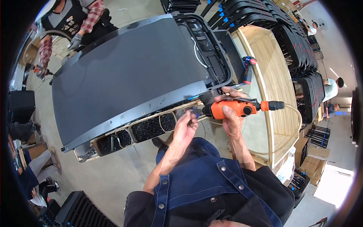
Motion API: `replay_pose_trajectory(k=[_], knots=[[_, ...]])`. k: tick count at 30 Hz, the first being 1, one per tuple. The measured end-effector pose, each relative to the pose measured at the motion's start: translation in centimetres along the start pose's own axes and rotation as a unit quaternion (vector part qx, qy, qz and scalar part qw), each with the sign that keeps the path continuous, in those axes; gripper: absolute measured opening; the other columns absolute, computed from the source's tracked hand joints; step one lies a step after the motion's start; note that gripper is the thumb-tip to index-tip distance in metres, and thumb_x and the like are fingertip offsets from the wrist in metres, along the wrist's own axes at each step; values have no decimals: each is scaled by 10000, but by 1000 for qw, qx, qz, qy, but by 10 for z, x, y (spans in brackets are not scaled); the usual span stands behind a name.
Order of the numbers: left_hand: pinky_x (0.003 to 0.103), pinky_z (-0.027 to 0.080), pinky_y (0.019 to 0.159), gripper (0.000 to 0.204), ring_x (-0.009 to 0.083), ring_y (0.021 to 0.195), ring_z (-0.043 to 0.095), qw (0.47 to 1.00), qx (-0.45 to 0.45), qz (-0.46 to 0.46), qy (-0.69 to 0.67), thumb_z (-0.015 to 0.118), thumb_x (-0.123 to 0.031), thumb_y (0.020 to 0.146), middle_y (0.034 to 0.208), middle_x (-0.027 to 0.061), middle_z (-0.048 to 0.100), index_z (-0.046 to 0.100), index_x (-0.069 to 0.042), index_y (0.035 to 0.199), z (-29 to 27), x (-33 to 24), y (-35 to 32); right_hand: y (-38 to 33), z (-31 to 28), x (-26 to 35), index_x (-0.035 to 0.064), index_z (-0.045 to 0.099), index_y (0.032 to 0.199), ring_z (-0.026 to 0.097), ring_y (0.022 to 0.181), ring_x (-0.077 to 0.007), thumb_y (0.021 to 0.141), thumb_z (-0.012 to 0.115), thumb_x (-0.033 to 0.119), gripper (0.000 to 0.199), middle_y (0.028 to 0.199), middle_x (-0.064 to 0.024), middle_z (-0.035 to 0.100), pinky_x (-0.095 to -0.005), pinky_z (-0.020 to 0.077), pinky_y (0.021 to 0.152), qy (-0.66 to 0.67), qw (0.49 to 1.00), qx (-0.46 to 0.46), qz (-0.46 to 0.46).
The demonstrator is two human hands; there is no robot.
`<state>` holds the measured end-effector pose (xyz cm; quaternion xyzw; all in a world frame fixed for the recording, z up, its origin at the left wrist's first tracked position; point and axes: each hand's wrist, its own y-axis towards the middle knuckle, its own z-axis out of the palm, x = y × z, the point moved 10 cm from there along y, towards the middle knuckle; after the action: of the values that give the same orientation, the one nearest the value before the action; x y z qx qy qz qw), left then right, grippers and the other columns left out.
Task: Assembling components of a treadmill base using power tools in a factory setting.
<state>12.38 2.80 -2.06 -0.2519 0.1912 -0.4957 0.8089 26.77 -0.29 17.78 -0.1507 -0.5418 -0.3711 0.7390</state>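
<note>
The orange air screwdriver [236, 108] sits gripped in our right hand [231, 120], its tip at the treadmill deck's [128, 79] front rail. Our left hand [185, 126] pinches something small, apparently a screw, at the bit; next we judge it needs seating squarely.

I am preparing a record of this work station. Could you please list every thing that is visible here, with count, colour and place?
large panel: one, dark grey, centre, lying on the bench
wooden tray: one, compartments of black screws, under the panel's near edge
power screwdriver: one, orange and black, in the right hand
hose: one, pale, trailing from the screwdriver
second driver: one, blue and red, on the wooden bench
wooden bench: one, light, right
co-worker: one, plaid sleeves, grey gloves, top left
left hand: fingers at the screwdriver's tip
right hand: gripping the screwdriver
</note>
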Motion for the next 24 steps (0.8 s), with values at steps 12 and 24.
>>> replay_pose_trajectory(k=[12, 24], knots=[[220, 334, 479, 289, 72, 578, 414, 989, -1, -103, -103, 549, -348, 1091, 709, -52, 486, 593, -71, 1022, 53, 45, 102, 91, 19, -11, -2, 577, 1172, 713, 937, -178, 765, 763, -89, 456, 1092, -142, 721, -337, 601, 866, -165, 980, 107, -21], [232, 290, 480, 330, 47, 577, 366, 927, -15, 14, 376, 432, -231, 1065, 721, -39, 478, 612, -28, 1254, -16, -15, 12, 99, 58, -45, 22, 638, 1108, 680, 929, -122, 793, 760, -47, 345, 1049, -73, 705, -296, 566, 844, -166, 952, 244, 75]])
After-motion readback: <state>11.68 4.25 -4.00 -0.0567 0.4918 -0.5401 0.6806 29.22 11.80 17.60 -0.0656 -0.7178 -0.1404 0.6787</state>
